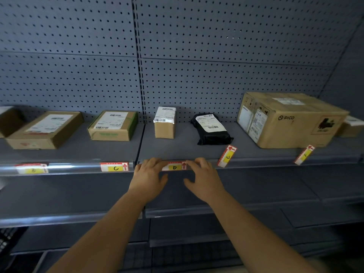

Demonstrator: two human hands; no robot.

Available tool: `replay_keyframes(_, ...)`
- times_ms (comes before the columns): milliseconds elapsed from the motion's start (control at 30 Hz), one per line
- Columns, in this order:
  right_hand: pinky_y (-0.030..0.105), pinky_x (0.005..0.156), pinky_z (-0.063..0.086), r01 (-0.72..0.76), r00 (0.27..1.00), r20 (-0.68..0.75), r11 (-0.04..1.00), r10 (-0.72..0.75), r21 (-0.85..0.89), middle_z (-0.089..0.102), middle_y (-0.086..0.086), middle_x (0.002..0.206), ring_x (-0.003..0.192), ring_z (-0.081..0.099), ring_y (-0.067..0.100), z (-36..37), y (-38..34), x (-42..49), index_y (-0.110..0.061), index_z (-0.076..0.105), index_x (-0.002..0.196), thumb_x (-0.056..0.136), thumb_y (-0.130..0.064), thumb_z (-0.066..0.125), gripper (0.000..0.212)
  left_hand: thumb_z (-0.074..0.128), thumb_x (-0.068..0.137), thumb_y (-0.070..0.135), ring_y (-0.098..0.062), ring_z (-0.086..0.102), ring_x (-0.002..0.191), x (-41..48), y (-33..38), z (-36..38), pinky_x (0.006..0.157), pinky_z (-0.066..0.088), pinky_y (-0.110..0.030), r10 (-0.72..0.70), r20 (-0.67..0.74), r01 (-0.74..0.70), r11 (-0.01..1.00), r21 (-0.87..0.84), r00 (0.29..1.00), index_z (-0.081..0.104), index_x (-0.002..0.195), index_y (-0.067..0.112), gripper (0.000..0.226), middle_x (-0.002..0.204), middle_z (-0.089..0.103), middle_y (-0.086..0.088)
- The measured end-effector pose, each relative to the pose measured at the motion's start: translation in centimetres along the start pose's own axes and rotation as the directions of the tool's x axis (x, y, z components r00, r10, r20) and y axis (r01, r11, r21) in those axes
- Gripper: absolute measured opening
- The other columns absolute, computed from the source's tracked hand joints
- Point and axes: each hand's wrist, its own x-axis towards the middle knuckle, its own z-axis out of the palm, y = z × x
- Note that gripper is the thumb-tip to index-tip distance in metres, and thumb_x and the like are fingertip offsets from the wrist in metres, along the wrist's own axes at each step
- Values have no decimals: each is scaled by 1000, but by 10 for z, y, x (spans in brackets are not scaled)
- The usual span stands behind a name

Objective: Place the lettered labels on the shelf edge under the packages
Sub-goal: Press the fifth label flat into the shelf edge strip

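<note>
B (pixel 32 170) (blurred) and C (pixel 114 167) sit in the rail, both hands' fingers (pixel 155 162) spread pressing D (pixel 175 167), while E (pixel 227 156) and F (pixel 304 154) lie loose at right

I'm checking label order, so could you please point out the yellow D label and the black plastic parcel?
Yellow D label (pixel 174 167): head view, on the letter.
Black plastic parcel (pixel 214 135): head view, on its black wrap.

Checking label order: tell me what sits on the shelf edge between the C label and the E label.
The D label, with the left hand and right hand at its ends, in the head view.
</note>
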Motion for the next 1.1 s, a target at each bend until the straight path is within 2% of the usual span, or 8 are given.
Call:
replay_keyframes(200, 36, 99, 42, -141, 990, -23, 988, 143, 62, 47, 0, 129, 121, 43, 18, -26, 33, -62, -22, 50, 137, 89, -46, 59, 54, 54, 90, 39, -20, 42, 126, -28, 28, 12, 103, 27, -39, 31, 42, -26, 992, -124, 999, 51, 131, 25, 43, 134, 51, 3)
replay_keyframes(367, 37, 98, 44, -135, 990, -30, 990, 136, 49, 54, -4, 124, 119, 47, 16, -44, 56, -100, -26, 57, 130, 87, -54, 56, 52, 54, 90, 39, -18, 40, 126, -41, 69, 32, 104, 26, -39, 119, 49, -106, 971, -215, 992, 53, 129, 24, 41, 133, 50, 4)
replay_keyframes(467, 36, 98, 44, -114, 993, -36, 993, 115, 37, 53, -7, 123, 117, 47, 14, -53, 69, -106, -28, 57, 130, 82, -64, 46, 61, 55, 90, 39, -16, 42, 124, -38, 88, 40, 102, 27, -37, 142, 25, -134, 967, -217, 990, 54, 127, 24, 40, 131, 51, 5)
replay_keyframes(533, 35, 99, 43, -110, 993, -33, 993, 111, 36, 52, -8, 125, 118, 46, 12, -58, 80, -102, -29, 55, 131, 83, -62, 49, 58, 54, 90, 40, -15, 41, 124, -31, 96, 46, 102, 27, -36, 140, 22, -132, 969, -209, 990, 54, 127, 25, 40, 131, 51, 6)
replay_keyframes(767, 32, 99, 42, -19, 996, -89, 997, 26, 77, 52, -5, 127, 119, 46, 13, -76, 126, -59, -27, 55, 131, 88, -49, 58, 49, 58, 88, 36, -19, 49, 117, 16, 122, 60, 101, 37, -41, 56, -43, -62, 986, -157, 998, 57, 122, 23, 37, 124, 56, 3)
replay_keyframes(900, 36, 90, 47, 78, 985, -162, 993, -63, 91, 57, -1, 118, 110, 52, 18, -89, 149, -18, -25, 56, 128, 89, -41, 59, 43, 60, 86, 33, -20, 53, 109, 46, 133, 67, 95, 43, -45, 17, -84, -27, 992, -121, 996, 59, 119, 22, 34, 116, 61, 2)
replay_keyframes(1000, 32, 89, 44, 132, 978, -170, 990, -121, 52, 55, 1, 119, 110, 51, 19, -94, 159, 10, -24, 54, 131, 89, -34, 61, 44, 58, 86, 33, -21, 52, 110, 57, 140, 73, 96, 41, -45, -48, -69, 39, 991, -128, 996, 60, 119, 23, 34, 116, 61, 3)
replay_keyframes(1100, 37, 92, 45, 191, 970, -159, 982, -186, 12, 51, 2, 125, 114, 48, 21, -94, 163, 30, -22, 52, 135, 87, -33, 62, 50, 54, 89, 36, -17, 49, 113, 60, 145, 77, 99, 38, -43, -94, -49, 89, 990, -106, 994, 58, 121, 26, 34, 120, 58, 7)
